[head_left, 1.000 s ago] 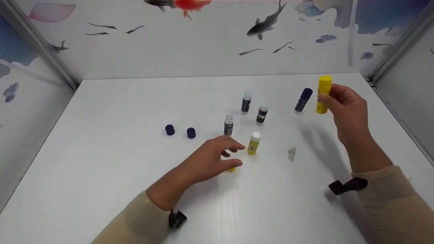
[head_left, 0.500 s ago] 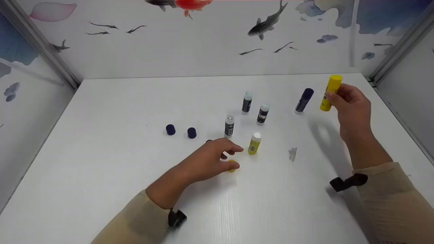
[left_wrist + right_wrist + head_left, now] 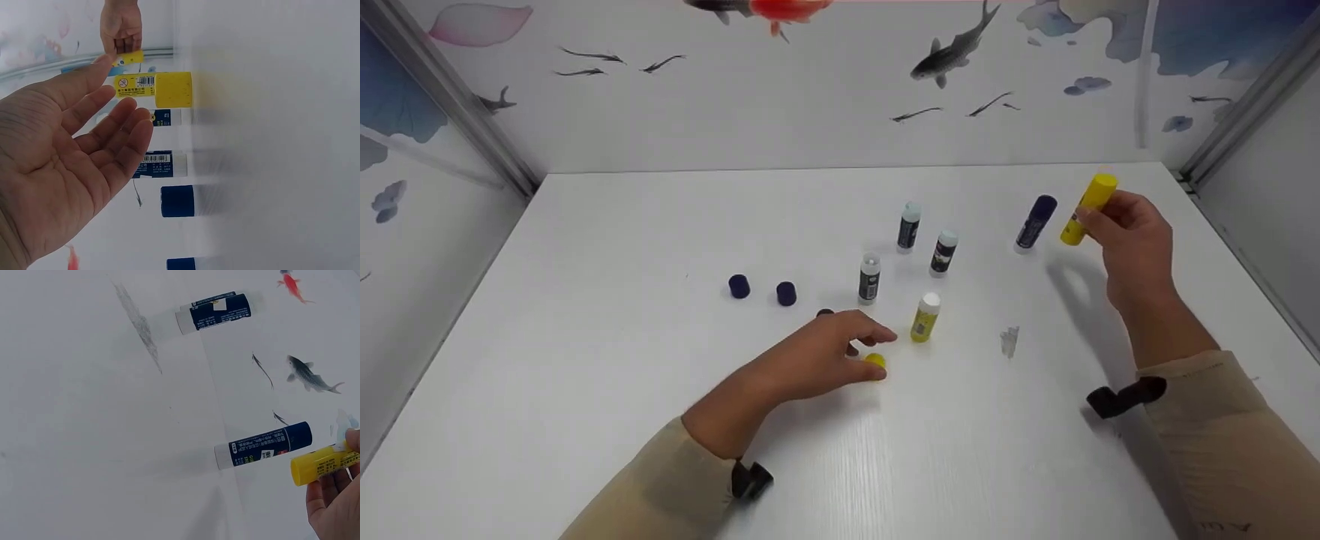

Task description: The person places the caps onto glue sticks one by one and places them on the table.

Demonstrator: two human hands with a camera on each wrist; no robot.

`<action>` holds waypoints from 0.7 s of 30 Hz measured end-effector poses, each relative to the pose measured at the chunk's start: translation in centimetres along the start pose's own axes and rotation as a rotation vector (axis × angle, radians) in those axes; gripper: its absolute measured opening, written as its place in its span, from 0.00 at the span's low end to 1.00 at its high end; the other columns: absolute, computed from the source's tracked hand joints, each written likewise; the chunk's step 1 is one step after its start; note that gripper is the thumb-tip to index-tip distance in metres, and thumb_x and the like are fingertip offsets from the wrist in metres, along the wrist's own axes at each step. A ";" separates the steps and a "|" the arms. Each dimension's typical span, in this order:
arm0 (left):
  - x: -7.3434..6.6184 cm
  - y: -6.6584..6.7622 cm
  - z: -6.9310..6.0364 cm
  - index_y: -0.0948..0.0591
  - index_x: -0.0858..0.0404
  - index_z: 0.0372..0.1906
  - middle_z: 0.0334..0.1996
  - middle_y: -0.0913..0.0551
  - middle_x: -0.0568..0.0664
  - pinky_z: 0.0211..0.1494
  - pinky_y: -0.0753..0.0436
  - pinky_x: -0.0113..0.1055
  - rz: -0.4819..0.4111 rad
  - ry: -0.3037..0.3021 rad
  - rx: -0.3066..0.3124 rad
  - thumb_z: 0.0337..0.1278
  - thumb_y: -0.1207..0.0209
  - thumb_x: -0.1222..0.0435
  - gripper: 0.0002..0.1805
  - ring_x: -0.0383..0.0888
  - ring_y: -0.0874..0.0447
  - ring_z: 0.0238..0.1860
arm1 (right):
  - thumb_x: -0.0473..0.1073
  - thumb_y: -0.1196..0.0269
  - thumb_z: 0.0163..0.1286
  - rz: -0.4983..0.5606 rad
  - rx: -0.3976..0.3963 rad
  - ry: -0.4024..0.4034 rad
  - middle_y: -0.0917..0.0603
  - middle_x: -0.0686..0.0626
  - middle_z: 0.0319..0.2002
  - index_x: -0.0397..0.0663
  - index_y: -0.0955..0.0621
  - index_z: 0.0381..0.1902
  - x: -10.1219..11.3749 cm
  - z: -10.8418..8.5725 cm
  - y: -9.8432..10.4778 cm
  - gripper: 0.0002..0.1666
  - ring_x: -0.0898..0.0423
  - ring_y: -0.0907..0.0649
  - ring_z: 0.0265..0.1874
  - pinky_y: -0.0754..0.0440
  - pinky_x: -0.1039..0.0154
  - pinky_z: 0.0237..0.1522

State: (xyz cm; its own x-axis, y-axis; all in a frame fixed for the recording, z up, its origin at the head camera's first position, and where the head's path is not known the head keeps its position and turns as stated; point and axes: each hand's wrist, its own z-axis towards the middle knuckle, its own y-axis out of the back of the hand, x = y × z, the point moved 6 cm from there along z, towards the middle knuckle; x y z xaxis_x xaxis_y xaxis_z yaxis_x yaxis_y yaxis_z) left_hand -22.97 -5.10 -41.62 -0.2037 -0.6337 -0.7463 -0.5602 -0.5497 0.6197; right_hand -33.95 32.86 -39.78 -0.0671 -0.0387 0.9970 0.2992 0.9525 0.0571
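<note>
My right hand (image 3: 1140, 244) grips a yellow glue stick (image 3: 1089, 210), tilted and raised above the table at the back right. In the right wrist view the fingers wrap its far part, and its yellow end (image 3: 304, 471) points left. A capped navy glue stick (image 3: 1036, 223) stands just left of it. My left hand (image 3: 817, 356) hovers around a small yellow cap (image 3: 875, 361), thumb and fingers apart. The left wrist view shows no grip on that cap (image 3: 173, 90). An uncapped yellow glue stick (image 3: 925, 318) stands just right of the fingertips.
Several uncapped navy glue sticks stand behind the left hand, one of them nearest (image 3: 869, 278). Two navy caps (image 3: 739, 286) (image 3: 786, 293) sit to the left; a third dark cap (image 3: 825, 312) is mostly hidden by the hand. A grey smear (image 3: 1009, 341) marks the white table (image 3: 585, 337).
The right hand shifted right, then slightly back left, and its yellow glue stick went from upright to tilted. The left hand lowered a little towards the yellow cap, its thumb now beside it.
</note>
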 end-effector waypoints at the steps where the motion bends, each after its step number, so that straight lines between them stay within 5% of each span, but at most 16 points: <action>1: 0.1 0.0 0.0 0.18 0.54 0.71 0.65 0.16 0.46 0.72 0.18 0.43 0.000 -0.001 0.003 0.70 0.31 0.60 0.26 0.45 0.19 0.67 | 0.52 0.26 0.70 -0.010 0.000 -0.006 0.22 0.58 0.57 0.57 0.23 0.62 -0.1 0.1 -0.1 0.27 0.57 0.23 0.63 0.32 0.55 0.82; 11: 0.3 0.3 0.0 0.18 0.57 0.70 0.65 0.16 0.48 0.72 0.17 0.44 -0.070 -0.051 0.004 0.69 0.30 0.62 0.26 0.47 0.20 0.67 | 0.56 0.27 0.70 -0.098 -0.001 -0.080 0.25 0.61 0.59 0.53 0.28 0.74 -1.8 1.4 -0.6 0.40 0.53 0.26 0.72 0.31 0.57 0.81; 21: 0.4 0.5 0.1 0.18 0.59 0.69 0.65 0.15 0.49 0.70 0.17 0.44 -0.100 -0.069 -0.001 0.68 0.30 0.64 0.26 0.47 0.19 0.66 | 0.56 0.30 0.74 -0.175 0.021 -0.107 0.26 0.61 0.59 0.50 0.32 0.79 -3.1 2.2 -0.9 0.43 0.51 0.27 0.74 0.28 0.59 0.78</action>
State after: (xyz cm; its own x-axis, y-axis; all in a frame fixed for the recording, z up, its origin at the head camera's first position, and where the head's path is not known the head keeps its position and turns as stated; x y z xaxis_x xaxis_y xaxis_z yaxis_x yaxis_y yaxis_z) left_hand -23.43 -5.54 -41.66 -0.2015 -0.5367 -0.8193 -0.5795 -0.6091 0.5415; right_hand -36.14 32.79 -43.02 -0.2177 -0.1726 0.9606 0.2546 0.9401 0.2266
